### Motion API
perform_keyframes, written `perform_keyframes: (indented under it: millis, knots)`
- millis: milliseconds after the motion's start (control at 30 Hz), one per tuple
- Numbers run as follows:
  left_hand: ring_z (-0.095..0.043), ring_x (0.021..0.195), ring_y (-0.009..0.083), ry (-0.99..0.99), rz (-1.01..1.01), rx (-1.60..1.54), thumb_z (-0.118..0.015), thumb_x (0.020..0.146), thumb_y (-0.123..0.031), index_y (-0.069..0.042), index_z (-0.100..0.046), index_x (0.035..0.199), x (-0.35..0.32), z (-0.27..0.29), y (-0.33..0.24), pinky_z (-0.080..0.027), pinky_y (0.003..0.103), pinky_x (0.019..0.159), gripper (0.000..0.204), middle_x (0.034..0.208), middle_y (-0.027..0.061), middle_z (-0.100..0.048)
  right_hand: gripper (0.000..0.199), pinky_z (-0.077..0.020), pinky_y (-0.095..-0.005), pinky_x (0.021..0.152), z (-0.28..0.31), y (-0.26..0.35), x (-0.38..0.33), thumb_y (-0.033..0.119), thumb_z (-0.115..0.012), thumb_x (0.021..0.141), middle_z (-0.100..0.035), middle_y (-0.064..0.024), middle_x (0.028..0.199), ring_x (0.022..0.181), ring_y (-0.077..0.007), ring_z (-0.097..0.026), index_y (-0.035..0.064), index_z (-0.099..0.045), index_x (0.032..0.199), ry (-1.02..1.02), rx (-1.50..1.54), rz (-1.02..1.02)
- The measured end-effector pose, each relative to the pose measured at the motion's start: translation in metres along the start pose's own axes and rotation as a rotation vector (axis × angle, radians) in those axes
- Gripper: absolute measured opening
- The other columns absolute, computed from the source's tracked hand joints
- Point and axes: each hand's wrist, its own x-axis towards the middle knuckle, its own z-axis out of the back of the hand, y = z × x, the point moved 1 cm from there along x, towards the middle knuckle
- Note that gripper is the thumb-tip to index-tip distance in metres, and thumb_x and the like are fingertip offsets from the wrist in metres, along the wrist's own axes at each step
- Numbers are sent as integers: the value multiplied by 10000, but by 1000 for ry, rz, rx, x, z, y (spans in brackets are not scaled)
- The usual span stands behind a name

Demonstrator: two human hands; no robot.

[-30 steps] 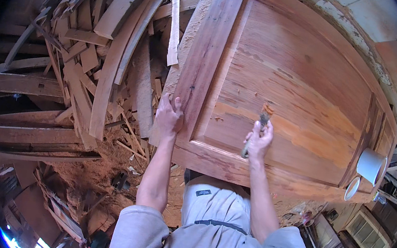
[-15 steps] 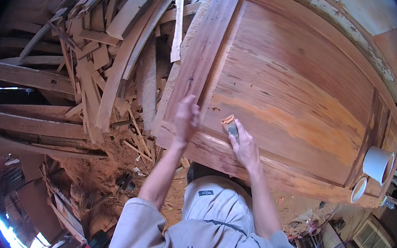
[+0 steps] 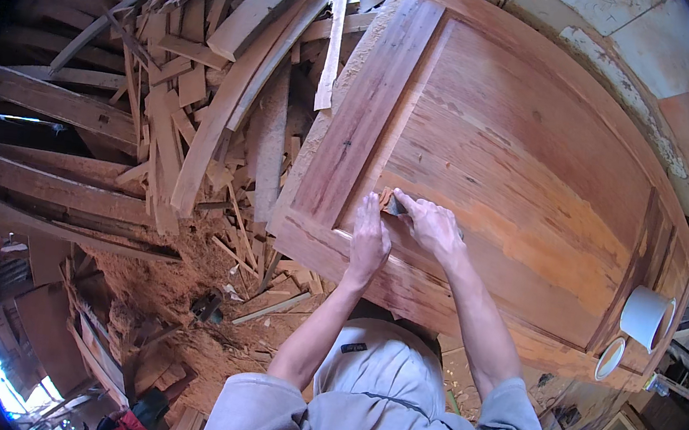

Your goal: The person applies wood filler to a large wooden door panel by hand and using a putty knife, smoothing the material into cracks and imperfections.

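Two hazards are showing: the large reddish wooden door panel (image 3: 515, 191) is lying with its near edge overhanging heaped timber offcuts (image 3: 197, 99), so leaning could be tipping it. The left hand (image 3: 369, 239) is pressing flat, open; the right hand (image 3: 436, 225) is pinching a small scraper (image 3: 392, 205) at the recessed corner, where it could be gouging.

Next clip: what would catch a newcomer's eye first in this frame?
The big reddish wooden door panel fills the upper right, lying flat. At its near left corner both hands meet: the left hand rests flat on the wood, and the right hand presses a small scraper-like tool against the panel's inner edge. To the left lies a tangled heap of offcut wood strips over sawdust, and a white cup sits at the panel's far right.
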Motion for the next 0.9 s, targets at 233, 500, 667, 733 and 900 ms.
perform_keyframes:
  millis: [233, 500, 667, 733, 900]
  knots:
    - [-367, 1399, 392, -54, 14, -78, -471, 860, 22, 66, -335, 1462, 6, 6, 2, -263, 489, 1181, 619, 1480, 245, -413, 519, -539, -488, 816, -10, 0, 9, 223, -634, 916, -685, -176, 1075, 961, -362, -673, 175, -478, 1409, -30, 90, 71]
    - [-486, 1317, 371, -133, -23, -457, -508, 904, 6, 20, -427, 1427, 15, 43, -6, -377, 423, 1111, 530, 1402, 224, -512, 346, -531, -485, 816, -14, -12, -19, 194, -561, 940, -680, -224, 981, 922, -407, -661, 90, -496, 1264, 83, 838, -313]
    - [-544, 1272, 332, -140, 83, -447, -492, 940, 1, 33, -420, 1416, 30, 45, 22, -411, 382, 1082, 483, 1336, 232, -567, 448, -535, -469, 793, -6, -4, -10, 142, -527, 936, -605, -166, 956, 890, -331, -651, 203, -493, 1378, -195, 168, -41]
    - [-553, 1264, 337, -109, 73, -457, -482, 928, 20, 19, -420, 1418, 44, 43, 16, -424, 385, 1070, 494, 1326, 234, -575, 520, -538, -459, 780, -3, -7, -2, 129, -543, 918, -581, -150, 950, 871, -314, -646, 248, -474, 1420, -146, 31, -87]
    - [-571, 1199, 389, -49, 90, -519, -457, 871, 50, 12, -427, 1399, 60, 26, 28, -456, 427, 1025, 530, 1294, 253, -578, 684, -544, -415, 694, -16, -8, 17, 76, -540, 874, -533, -118, 1013, 897, -270, -614, 346, -402, 1487, -204, -310, 108]
